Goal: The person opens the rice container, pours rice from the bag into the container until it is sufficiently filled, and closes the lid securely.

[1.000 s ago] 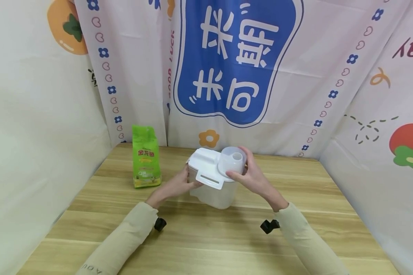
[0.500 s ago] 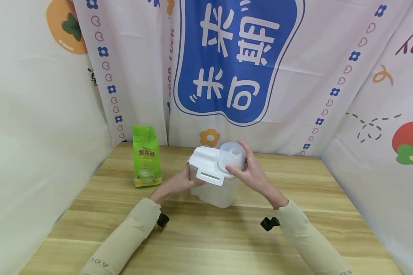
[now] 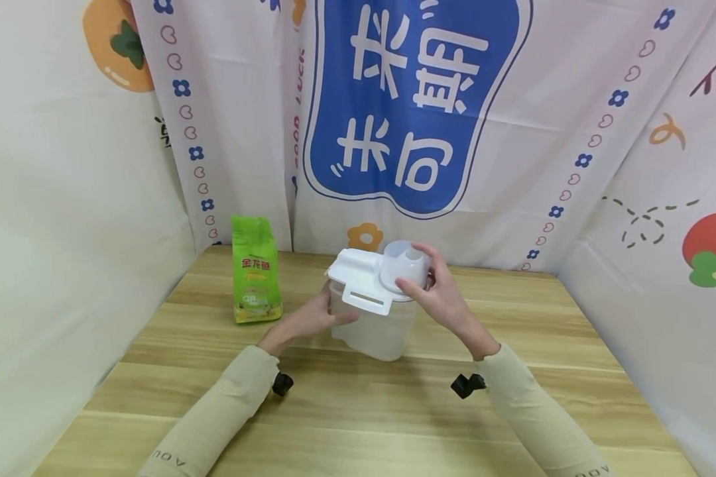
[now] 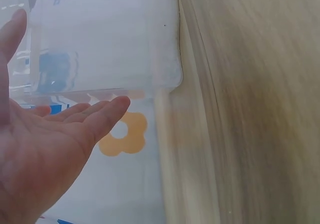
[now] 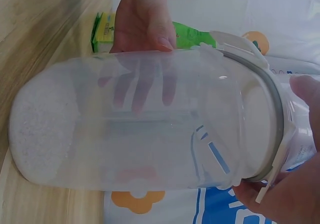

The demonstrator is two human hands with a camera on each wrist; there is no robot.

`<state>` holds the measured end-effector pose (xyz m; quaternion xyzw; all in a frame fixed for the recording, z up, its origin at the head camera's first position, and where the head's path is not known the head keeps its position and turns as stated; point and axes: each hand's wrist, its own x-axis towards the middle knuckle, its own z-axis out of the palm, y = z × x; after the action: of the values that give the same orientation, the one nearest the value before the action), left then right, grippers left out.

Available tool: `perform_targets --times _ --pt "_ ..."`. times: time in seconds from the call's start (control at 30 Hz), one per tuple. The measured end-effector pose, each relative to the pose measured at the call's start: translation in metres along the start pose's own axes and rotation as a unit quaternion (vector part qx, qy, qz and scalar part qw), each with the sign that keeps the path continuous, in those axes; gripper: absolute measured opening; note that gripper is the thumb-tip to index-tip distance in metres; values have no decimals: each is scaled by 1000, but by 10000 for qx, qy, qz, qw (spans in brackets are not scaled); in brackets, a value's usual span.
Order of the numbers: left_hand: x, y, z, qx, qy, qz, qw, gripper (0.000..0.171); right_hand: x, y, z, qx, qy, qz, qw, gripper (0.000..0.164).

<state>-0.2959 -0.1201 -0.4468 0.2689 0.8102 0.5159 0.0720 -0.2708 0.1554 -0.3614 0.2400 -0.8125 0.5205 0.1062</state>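
A translucent plastic storage container (image 3: 372, 338) stands on the table, with white grains (image 5: 45, 129) in its bottom. On its top is a white lid (image 3: 358, 270) with slotted side tabs, and a clear measuring cup (image 3: 401, 260) sits on the lid's right part. My left hand (image 3: 313, 317) holds the container's left end, thumb on the near side and fingers behind. Thumb and fingers of my right hand (image 3: 444, 298) grip the measuring cup from the right. A grey seal (image 5: 278, 114) shows under the lid in the right wrist view.
A green bag (image 3: 255, 271) with red print stands upright at the left rear of the wooden table (image 3: 358, 424). A printed cloth (image 3: 244, 132) hangs behind the table's back edge. White side walls flank the table.
My right hand, the cup and the lid have risen slightly, while the container body has stayed almost in place. My left hand keeps its hold. The green bag has not moved.
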Motion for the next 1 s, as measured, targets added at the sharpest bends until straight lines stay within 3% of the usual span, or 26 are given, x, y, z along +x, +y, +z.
perform_targets --times 0.17,0.33,0.57,1.0 --pt "-2 3 1 -143 -12 -250 9996 103 0 2 -5 -24 141 95 9999 66" --pt "-5 3 1 -190 -33 -236 9995 98 -2 6 -12 186 300 211 9992 65" --pt "-9 3 1 141 53 -365 9992 102 -3 15 -24 562 657 219 9960 62" --pt "-9 3 2 58 49 -324 9994 101 -18 37 -54 213 1102 510 9924 66"
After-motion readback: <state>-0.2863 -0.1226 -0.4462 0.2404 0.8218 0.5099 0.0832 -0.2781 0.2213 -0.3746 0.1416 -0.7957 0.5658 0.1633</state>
